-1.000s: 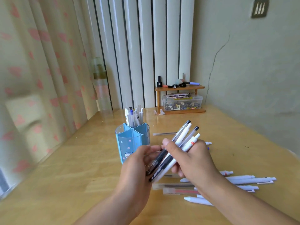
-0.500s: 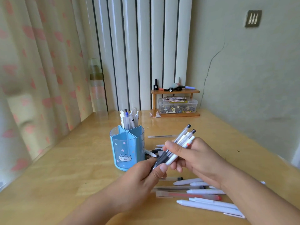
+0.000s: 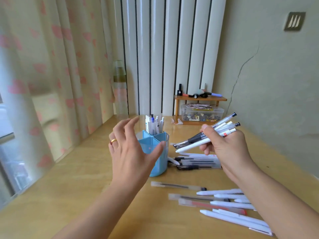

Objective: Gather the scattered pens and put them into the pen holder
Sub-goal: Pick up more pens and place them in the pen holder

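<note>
A blue pen holder point(image 3: 160, 140) with divided compartments stands mid-table, several pens point(image 3: 153, 125) upright in its far compartment. My left hand point(image 3: 131, 152) hovers in front of the holder with fingers spread, holding nothing and hiding part of its wall. My right hand point(image 3: 226, 147) grips a bundle of pens point(image 3: 205, 137), black-tipped and white, held tilted to the right of the holder above the table. More pens point(image 3: 196, 163) lie flat beside the holder's base, and several white and clear pens point(image 3: 229, 206) are scattered at the near right.
A small wooden shelf point(image 3: 200, 99) with little items and a clear plastic box point(image 3: 202, 112) stands at the back against the wall. A bottle point(image 3: 120, 90) stands by the curtain at the back left. The wooden table point(image 3: 69, 187) ends at the window on the left.
My left hand has let go of the pen bundle and moved left in front of the holder, fingers spread. My right hand alone now holds the bundle, slightly higher and further right.
</note>
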